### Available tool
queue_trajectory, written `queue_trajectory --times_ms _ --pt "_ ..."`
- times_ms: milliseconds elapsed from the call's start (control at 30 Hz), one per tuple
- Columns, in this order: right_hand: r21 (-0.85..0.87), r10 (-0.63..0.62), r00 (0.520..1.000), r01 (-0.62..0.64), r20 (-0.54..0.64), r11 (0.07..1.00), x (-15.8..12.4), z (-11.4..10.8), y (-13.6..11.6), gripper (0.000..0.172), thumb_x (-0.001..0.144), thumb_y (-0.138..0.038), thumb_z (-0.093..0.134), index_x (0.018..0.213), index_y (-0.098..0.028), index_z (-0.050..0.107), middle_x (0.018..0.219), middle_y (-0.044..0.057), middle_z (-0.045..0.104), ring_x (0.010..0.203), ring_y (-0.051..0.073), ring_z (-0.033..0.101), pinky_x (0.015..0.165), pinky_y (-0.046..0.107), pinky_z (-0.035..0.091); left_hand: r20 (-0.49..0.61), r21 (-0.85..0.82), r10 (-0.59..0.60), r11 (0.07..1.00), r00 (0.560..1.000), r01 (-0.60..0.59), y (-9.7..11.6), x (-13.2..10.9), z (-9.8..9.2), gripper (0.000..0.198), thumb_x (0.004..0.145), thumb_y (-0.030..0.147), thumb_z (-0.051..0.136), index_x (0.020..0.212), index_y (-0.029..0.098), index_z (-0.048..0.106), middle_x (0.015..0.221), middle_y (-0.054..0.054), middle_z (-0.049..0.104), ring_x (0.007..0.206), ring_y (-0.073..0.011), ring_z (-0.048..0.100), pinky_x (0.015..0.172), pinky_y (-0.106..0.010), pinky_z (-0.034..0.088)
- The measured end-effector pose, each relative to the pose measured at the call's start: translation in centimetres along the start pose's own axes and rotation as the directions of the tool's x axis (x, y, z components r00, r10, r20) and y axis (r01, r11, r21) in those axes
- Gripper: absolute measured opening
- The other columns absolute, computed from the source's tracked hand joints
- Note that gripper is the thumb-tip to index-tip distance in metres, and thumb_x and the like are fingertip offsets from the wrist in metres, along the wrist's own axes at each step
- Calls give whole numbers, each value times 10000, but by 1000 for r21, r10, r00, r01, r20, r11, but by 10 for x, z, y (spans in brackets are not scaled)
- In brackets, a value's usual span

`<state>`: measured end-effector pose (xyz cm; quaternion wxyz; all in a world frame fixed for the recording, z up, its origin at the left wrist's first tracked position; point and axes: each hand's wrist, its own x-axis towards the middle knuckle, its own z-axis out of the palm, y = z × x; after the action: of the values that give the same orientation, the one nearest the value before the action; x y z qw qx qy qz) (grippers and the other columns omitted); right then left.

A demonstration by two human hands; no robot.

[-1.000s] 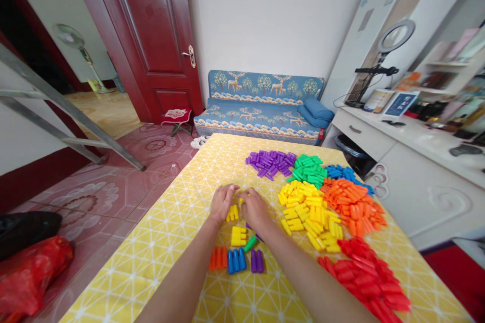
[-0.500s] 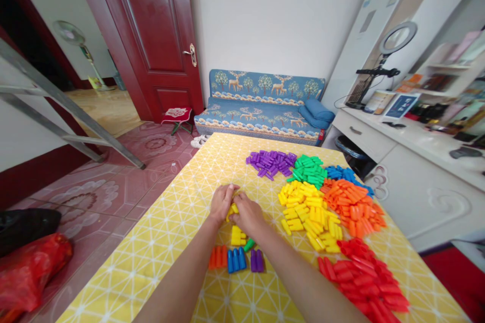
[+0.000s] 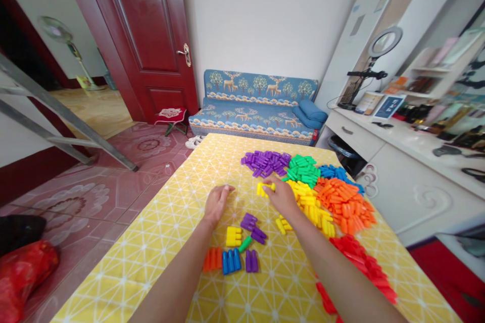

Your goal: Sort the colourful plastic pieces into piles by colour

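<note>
My right hand (image 3: 281,196) pinches a small group of joined yellow plastic blocks (image 3: 262,189) at the left side of the yellow pile (image 3: 312,207). Over the middle of the table is my left hand (image 3: 217,204), open, with nothing in it. Near my forearms lie a yellow group (image 3: 234,236), an orange group (image 3: 212,258), a blue group (image 3: 231,261) and a purple pair (image 3: 251,261). A single green piece (image 3: 245,244) lies among them, below two more small purple groups (image 3: 249,221) (image 3: 258,235).
Heaps of purple (image 3: 267,162), green (image 3: 303,170), blue (image 3: 337,173), orange (image 3: 345,199) and red blocks (image 3: 366,265) cover the table's right side. A patterned yellow cloth (image 3: 151,242) covers the table. Beyond stand a blue sofa (image 3: 246,111) and a white dresser (image 3: 397,161).
My hands have come apart. The right moved right and away to the yellow pile; the left stayed near its place and opened. Two purple groups now show where my hands had hidden them.
</note>
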<state>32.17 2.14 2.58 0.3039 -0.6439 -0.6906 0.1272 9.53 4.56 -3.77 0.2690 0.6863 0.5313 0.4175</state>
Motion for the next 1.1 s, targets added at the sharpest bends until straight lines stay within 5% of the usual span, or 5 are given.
queue_trajectory --times_ms 133,267,800,1100 --pt "-259 112 992 -122 -53 958 16 -37 41 168 817 -271 561 966 -237 631 960 17 693 885 190 631 721 258 415 -11 9 5 1000 1000 -5 -1 0 2 501 927 469 297 942 199 719 1058 -61 702 1039 -227 597 983 -390 407" --pt "-329 138 990 -128 8 936 19 -48 56 152 811 -286 577 940 -244 646 947 0 698 875 180 633 689 240 402 -13 20 10 1000 1000 -10 -1 1 2 497 924 466 298 945 204 721 1060 -57 703 1034 -225 604 972 -385 418" --pt "-457 153 966 -42 209 888 29 -52 42 136 764 -219 591 824 -264 704 889 0 706 875 189 640 649 232 400 6 53 50 997 999 -51 2 1 0 482 927 451 304 959 209 719 1041 -54 710 1022 -219 608 963 -370 419" --pt "-529 164 954 -6 251 849 20 -57 31 304 812 -216 532 1108 -209 603 1090 94 661 968 228 624 724 281 413 6 48 77 996 997 -77 1 2 0 478 924 450 313 908 199 720 1008 -52 713 990 -217 610 941 -353 425"
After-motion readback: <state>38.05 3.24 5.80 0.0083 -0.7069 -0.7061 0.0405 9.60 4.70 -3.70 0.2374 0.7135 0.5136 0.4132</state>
